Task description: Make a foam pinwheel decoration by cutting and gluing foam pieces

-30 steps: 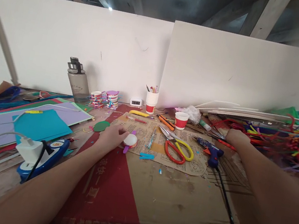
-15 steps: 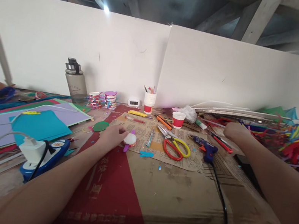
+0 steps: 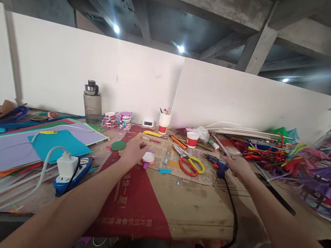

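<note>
My left hand (image 3: 134, 152) rests on the cardboard, fingers loosely bent and apart, holding nothing. Just right of its fingertips sits a small round white paper cup piece (image 3: 148, 159) with purple tabs. My right hand (image 3: 239, 167) is curled low at the right end of the blue hot glue gun (image 3: 216, 162). A thin greyish stick-like tool (image 3: 224, 147) juts out up-left from its fingers; the hand hides the rest of it. Between the hands lie scissors (image 3: 189, 162) with red and yellow handles, a clear pen-like tube (image 3: 167, 157) and blue paper strips (image 3: 164, 171).
A red-and-white paper cup (image 3: 192, 140) and a cup stack holding pens (image 3: 163, 123) stand behind. Coloured paper (image 3: 62, 140) and a power strip (image 3: 71, 176) lie left. The glue gun's black cord (image 3: 235, 209) hangs over the front edge. A purple paper pavilion (image 3: 329, 187) stands right.
My right hand has come down and left from beside the red-handled tool, now covering it. My left hand stays beside the cup piece. The head view has tilted up.
</note>
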A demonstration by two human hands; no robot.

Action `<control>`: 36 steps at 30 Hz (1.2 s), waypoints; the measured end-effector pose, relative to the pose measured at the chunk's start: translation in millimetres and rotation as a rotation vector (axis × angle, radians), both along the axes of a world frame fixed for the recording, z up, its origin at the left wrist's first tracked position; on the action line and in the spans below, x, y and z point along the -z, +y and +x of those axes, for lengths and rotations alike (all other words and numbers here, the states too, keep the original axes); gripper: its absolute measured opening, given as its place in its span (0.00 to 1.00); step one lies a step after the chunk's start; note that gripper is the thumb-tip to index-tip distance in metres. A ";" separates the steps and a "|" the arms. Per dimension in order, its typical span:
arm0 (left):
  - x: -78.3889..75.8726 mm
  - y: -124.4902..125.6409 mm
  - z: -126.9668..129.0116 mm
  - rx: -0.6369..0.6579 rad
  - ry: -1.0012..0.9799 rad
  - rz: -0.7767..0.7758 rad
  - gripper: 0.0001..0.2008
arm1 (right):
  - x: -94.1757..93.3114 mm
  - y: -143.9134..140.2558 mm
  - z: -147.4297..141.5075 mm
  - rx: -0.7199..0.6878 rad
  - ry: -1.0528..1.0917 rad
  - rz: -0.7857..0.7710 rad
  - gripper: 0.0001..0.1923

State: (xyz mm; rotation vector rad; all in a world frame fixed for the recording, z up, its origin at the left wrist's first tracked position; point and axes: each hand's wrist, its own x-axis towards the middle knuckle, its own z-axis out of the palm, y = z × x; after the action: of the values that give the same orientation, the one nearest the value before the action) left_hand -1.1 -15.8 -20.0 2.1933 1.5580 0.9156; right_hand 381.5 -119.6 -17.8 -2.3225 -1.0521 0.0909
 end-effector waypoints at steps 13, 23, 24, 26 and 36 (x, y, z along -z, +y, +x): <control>0.4 -1.0 3.4 0.133 -0.010 0.033 0.08 | 25.8 -0.2 -24.9 0.040 -0.054 -0.064 0.18; -5.7 -15.7 13.8 0.222 -0.046 0.067 0.08 | 11.8 -16.9 -17.3 0.079 0.192 0.122 0.10; -8.1 -20.6 18.9 0.256 -0.043 0.061 0.07 | 10.8 -18.9 -21.0 0.075 0.218 0.160 0.10; -13.9 -31.5 31.5 0.361 -0.051 0.041 0.07 | 9.4 -19.8 -31.1 0.060 0.260 0.245 0.10; -7.9 -57.4 94.3 0.605 -0.474 -0.407 0.23 | 2.4 3.8 -131.8 -0.182 0.276 0.626 0.17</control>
State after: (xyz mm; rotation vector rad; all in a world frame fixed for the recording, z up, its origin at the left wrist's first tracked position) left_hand 93.1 -73.2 -12.1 1.8067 0.7160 0.7574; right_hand 249.6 -115.8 -20.2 -1.6016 -0.9754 0.1269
